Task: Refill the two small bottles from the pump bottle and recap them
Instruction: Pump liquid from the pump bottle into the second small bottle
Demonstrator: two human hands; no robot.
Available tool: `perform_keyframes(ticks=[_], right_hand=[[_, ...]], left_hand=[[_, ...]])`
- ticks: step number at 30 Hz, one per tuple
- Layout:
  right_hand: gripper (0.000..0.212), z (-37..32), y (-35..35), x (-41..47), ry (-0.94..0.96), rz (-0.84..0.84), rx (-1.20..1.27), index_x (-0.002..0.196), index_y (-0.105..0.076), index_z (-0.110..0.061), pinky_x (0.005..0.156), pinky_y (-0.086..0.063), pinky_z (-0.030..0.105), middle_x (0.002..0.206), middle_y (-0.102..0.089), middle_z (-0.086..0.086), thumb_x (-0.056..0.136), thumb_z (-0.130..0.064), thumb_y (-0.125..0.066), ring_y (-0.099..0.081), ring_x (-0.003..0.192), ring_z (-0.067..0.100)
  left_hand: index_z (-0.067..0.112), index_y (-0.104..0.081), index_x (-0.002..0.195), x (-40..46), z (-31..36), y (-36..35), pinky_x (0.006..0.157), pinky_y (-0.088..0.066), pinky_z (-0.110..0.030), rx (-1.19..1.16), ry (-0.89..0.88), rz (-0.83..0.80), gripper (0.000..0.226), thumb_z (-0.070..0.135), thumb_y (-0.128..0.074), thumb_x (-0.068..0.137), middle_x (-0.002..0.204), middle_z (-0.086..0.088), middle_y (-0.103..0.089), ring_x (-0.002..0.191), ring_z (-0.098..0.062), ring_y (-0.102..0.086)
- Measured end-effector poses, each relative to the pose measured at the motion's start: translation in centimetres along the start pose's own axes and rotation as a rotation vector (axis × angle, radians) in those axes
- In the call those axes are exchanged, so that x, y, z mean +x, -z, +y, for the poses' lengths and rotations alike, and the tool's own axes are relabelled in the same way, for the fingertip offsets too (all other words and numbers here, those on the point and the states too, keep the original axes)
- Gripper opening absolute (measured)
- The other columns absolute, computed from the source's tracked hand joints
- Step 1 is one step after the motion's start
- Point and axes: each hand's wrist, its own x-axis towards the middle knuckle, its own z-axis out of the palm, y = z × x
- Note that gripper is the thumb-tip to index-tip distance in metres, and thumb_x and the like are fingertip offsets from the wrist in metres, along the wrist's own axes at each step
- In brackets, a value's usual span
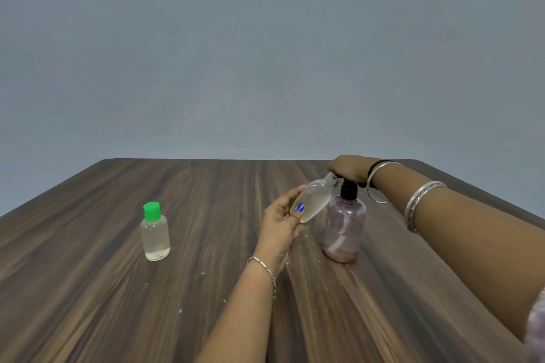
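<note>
Left hand (280, 222) fingers (296, 209) curled round an uncapped small clear bottle (314, 200), tilted, mouth up against the spout of the pump bottle (343, 225). Right hand (351, 168) laid over the black pump head, fingers bent down on it; tips hidden, so exact lie not clear. Pump bottle upright on the worktop (206, 289), pinkish liquid low inside. Well apart to the left, a second small bottle (155, 234) upright with green cap (152, 211) on. Dark streaked wood-grain worktop, flecked with pale specks. Behind the far edge, a plain grey-blue wall (265, 53).
</note>
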Motion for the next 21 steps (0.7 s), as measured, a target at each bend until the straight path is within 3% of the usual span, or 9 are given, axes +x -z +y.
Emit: perform_keyframes(ticks=[6,9,12,19,21], right_hand=[[0.037,0.0,0.4,0.1,-0.032,0.077,0.122,0.06,-0.025,-0.014,0.051,-0.02,0.021,0.066,-0.032,0.0,0.095,-0.003,-0.032,-0.025,0.057,0.014],[0.036,-0.3,1.1,0.0,0.01,0.08,0.117,0.061,-0.025,-0.015,0.051,-0.019,0.023,0.066,-0.031,0.001,0.096,-0.005,-0.03,-0.026,0.059,0.017],[0.035,-0.4,1.6,0.0,0.029,0.043,0.078,0.061,-0.026,-0.014,0.05,-0.019,0.023,0.065,-0.033,0.002,0.095,-0.005,-0.029,-0.023,0.055,0.015],[0.034,-0.2,2.0,-0.7,-0.001,0.029,0.106,0.062,-0.033,-0.013,0.047,-0.022,0.022,0.064,-0.037,0.002,0.096,-0.01,-0.031,-0.026,0.052,0.015],[0.035,-0.3,2.0,-0.6,-0.023,0.03,0.112,0.061,-0.031,-0.013,0.047,-0.022,0.021,0.065,-0.035,0.002,0.096,-0.008,-0.03,-0.026,0.052,0.015]], left_hand=[[0.018,-0.063,0.11,-0.2,-0.2,-0.2,0.061,-0.049,-0.013,-0.014,-0.004,0.004,0.032,-0.004,-0.051,0.09,0.114,-0.002,-0.066,0.091,-0.01,-0.063],[0.021,-0.064,0.106,-0.1,0.1,-0.2,0.065,-0.052,-0.016,-0.018,-0.015,0.008,0.032,-0.003,-0.05,0.09,0.107,0.006,-0.069,0.088,-0.005,-0.065],[0.024,-0.064,0.102,0.0,0.1,-0.2,0.078,-0.049,-0.024,-0.02,-0.017,0.011,0.032,-0.002,-0.051,0.09,0.1,0.013,-0.071,0.098,-0.008,-0.063],[0.02,-0.064,0.106,0.0,0.1,-0.3,0.065,-0.052,-0.015,-0.04,-0.018,0.013,0.031,-0.003,-0.051,0.089,0.11,0.002,-0.068,0.097,-0.01,-0.063],[0.022,-0.064,0.105,0.1,0.0,-0.2,0.069,-0.052,-0.017,-0.037,-0.018,0.012,0.031,-0.002,-0.051,0.09,0.109,0.005,-0.068,0.1,-0.01,-0.063]])
